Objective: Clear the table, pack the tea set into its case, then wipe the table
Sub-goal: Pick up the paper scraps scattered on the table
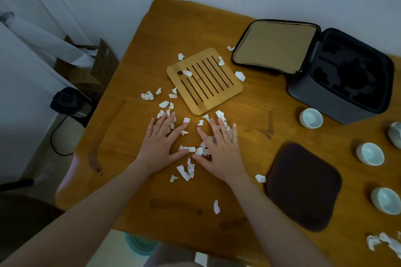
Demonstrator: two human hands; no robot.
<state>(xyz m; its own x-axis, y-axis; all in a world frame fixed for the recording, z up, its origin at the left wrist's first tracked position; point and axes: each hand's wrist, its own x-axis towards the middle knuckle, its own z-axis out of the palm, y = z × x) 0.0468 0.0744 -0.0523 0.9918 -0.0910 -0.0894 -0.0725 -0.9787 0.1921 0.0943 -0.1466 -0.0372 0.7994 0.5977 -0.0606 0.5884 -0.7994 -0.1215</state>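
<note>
Left hand (pixel 161 145) and right hand (pixel 219 150) are lying flat, fingers spread, on torn white paper scraps (pixel 186 171) on the amber wooden table (pixel 128 134), beside the slatted bamboo tray (pixel 205 81). The open grey fabric case (pixel 338 102) is sitting right of that tray.

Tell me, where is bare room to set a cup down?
Bare wood lies between the bamboo tray, the case and the dark cloth, and along the left edge of the table. Crowded: paper scraps around the left hand and right hand, cups on the right.
</note>
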